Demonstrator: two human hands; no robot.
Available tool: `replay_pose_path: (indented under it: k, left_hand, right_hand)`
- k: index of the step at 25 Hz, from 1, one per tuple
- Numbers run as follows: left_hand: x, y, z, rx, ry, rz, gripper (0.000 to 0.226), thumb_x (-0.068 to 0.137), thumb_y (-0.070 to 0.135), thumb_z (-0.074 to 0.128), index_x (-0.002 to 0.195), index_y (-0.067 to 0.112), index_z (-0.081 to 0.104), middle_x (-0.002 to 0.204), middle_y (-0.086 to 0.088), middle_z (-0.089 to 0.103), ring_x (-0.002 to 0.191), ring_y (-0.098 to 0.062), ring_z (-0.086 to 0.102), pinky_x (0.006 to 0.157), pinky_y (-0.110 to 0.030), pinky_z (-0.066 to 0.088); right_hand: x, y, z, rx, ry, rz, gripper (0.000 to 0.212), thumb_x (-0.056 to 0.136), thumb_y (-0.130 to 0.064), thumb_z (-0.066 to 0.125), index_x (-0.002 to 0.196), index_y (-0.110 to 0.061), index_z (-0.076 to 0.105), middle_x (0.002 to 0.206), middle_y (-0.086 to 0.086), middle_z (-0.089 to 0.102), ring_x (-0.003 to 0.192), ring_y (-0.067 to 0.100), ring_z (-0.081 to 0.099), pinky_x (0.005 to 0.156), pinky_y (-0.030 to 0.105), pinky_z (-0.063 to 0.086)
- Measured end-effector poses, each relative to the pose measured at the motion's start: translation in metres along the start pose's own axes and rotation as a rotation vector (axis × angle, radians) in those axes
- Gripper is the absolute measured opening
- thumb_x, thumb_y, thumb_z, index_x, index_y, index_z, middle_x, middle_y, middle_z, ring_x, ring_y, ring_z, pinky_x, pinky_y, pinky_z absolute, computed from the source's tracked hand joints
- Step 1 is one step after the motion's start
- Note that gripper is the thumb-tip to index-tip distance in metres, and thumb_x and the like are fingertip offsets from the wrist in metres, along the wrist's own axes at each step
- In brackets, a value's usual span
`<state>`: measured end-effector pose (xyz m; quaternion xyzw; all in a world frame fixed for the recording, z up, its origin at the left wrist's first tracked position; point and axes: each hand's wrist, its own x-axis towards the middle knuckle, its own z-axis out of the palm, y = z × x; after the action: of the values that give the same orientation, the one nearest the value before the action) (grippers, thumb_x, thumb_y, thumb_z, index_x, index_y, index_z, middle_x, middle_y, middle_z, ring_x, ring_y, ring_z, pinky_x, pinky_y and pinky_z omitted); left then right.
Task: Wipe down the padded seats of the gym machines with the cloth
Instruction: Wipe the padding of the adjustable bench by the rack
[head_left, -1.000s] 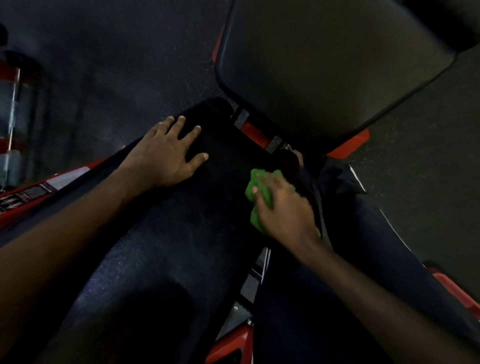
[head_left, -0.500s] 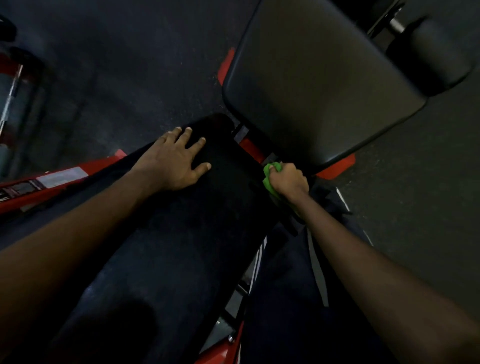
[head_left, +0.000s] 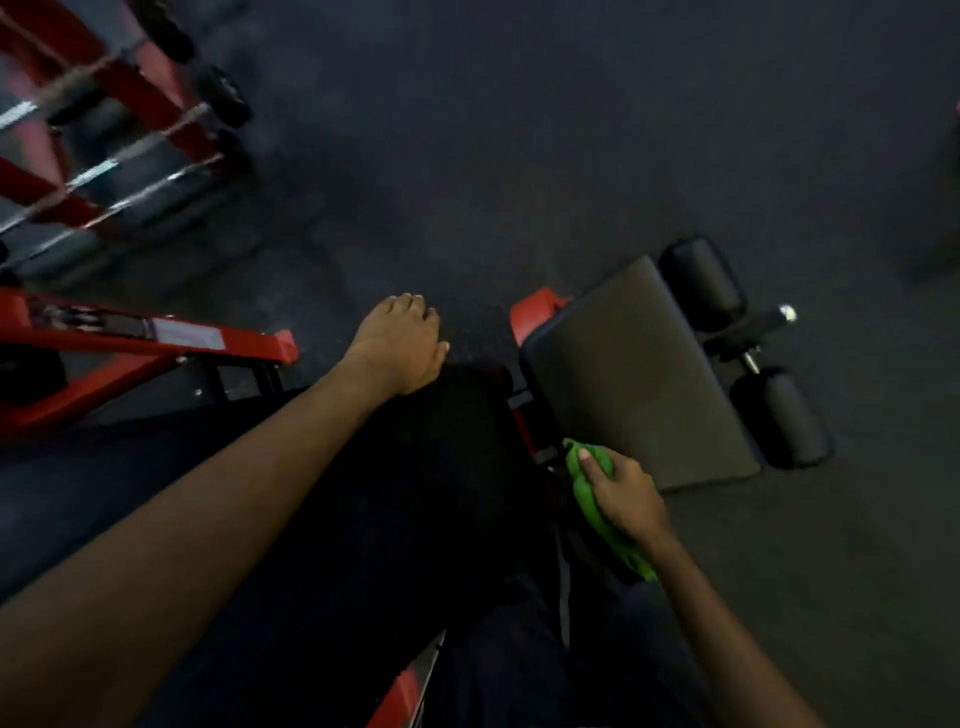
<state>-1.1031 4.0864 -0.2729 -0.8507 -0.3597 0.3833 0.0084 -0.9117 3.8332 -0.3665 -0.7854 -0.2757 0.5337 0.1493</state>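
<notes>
One cloth (head_left: 586, 498), two padded seats (head_left: 639, 374).

The cloth (head_left: 597, 501) is glowing bright green, easily the loudest colour here. The seat pad (head_left: 639, 384) is looking plain charcoal, the long bench pad (head_left: 415, 493) beside it is reading near black, and the foam rollers (head_left: 701, 283) are showing matte black too. The frame (head_left: 249, 347) is coming through bright red with a pale grey label (head_left: 189, 332) on it. The floor (head_left: 519, 130) is looking dark grey, faintly speckled.
</notes>
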Motion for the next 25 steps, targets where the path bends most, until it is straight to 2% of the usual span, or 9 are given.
replay_pose_path:
  k: [2, 5, 8, 11, 14, 16, 21, 25]
  left_hand:
    - [-0.035, -0.028, -0.024, 0.011, 0.043, -0.083, 0.06, 0.105, 0.044, 0.028, 0.149, 0.004, 0.036, 0.154, -0.022, 0.036, 0.143, -0.034, 0.034, 0.119, -0.044, 0.027]
    - [-0.094, -0.061, -0.04, 0.088, 0.058, -0.162, 0.061, 0.106, 0.044, 0.025, 0.154, 0.006, 0.029, 0.157, -0.023, 0.029, 0.146, -0.035, 0.029, 0.12, -0.045, 0.024]
    - [-0.159, -0.074, -0.037, 0.107, 0.017, -0.238, 0.062, 0.106, 0.045, 0.024, 0.156, 0.008, 0.023, 0.16, -0.024, 0.024, 0.148, -0.037, 0.025, 0.121, -0.045, 0.021]
    - [-0.213, -0.082, -0.033, 0.121, 0.023, -0.345, 0.063, 0.103, 0.047, 0.031, 0.152, 0.008, 0.033, 0.156, -0.023, 0.034, 0.144, -0.036, 0.032, 0.119, -0.045, 0.023]
    - [-0.266, -0.101, -0.036, 0.099, 0.043, -0.465, 0.062, 0.102, 0.046, 0.035, 0.149, 0.008, 0.041, 0.154, -0.023, 0.039, 0.143, -0.037, 0.036, 0.119, -0.046, 0.023]
    - [-0.301, -0.114, -0.04, 0.121, 0.074, -0.552, 0.061, 0.102, 0.046, 0.032, 0.147, 0.007, 0.046, 0.151, -0.026, 0.042, 0.141, -0.039, 0.039, 0.118, -0.048, 0.024]
    - [-0.364, -0.138, -0.065, 0.156, 0.074, -0.751, 0.071, 0.1, 0.051, 0.022, 0.144, 0.002, 0.049, 0.148, -0.028, 0.044, 0.14, -0.042, 0.039, 0.119, -0.052, 0.021]
    - [-0.394, -0.147, -0.07, 0.11, 0.044, -0.862, 0.075, 0.1, 0.056, 0.017, 0.144, 0.003, 0.048, 0.147, -0.027, 0.045, 0.139, -0.043, 0.039, 0.117, -0.055, 0.025]
  right_hand:
    - [-0.004, -0.034, -0.024, -0.036, 0.002, -0.102, 0.036, 0.1, -0.052, 0.05, 0.126, -0.035, 0.067, 0.118, 0.006, 0.073, 0.116, 0.031, 0.064, 0.086, 0.033, 0.047]
    - [-0.001, -0.095, -0.031, -0.08, -0.028, -0.351, 0.032, 0.101, -0.046, 0.051, 0.125, -0.032, 0.067, 0.12, 0.002, 0.072, 0.115, 0.029, 0.064, 0.082, 0.03, 0.044]
    - [-0.011, -0.158, -0.006, -0.073, -0.151, -0.636, 0.03, 0.101, -0.041, 0.054, 0.127, -0.032, 0.068, 0.125, -0.007, 0.069, 0.117, 0.016, 0.063, 0.092, 0.027, 0.047]
    - [-0.028, -0.199, 0.031, -0.062, -0.246, -0.832, 0.029, 0.102, -0.03, 0.056, 0.127, -0.023, 0.068, 0.128, -0.006, 0.066, 0.118, 0.011, 0.058, 0.095, 0.016, 0.038]
    - [-0.042, -0.224, 0.061, -0.099, -0.257, -0.94, 0.035, 0.103, -0.036, 0.052, 0.131, -0.02, 0.066, 0.137, -0.001, 0.062, 0.131, 0.016, 0.054, 0.105, 0.026, 0.042]
    - [-0.055, -0.243, 0.075, -0.074, -0.259, -1.004, 0.035, 0.103, -0.037, 0.052, 0.132, -0.023, 0.065, 0.139, -0.003, 0.061, 0.134, 0.014, 0.052, 0.106, 0.033, 0.045]
    - [-0.095, -0.303, 0.09, 0.026, -0.29, -1.225, 0.034, 0.102, -0.038, 0.052, 0.132, -0.027, 0.064, 0.14, -0.01, 0.059, 0.133, 0.009, 0.053, 0.1, 0.039, 0.052]
    - [-0.14, -0.364, 0.108, 0.027, -0.379, -1.381, 0.035, 0.103, -0.038, 0.053, 0.135, -0.029, 0.063, 0.144, -0.01, 0.055, 0.135, 0.009, 0.051, 0.101, 0.036, 0.051]
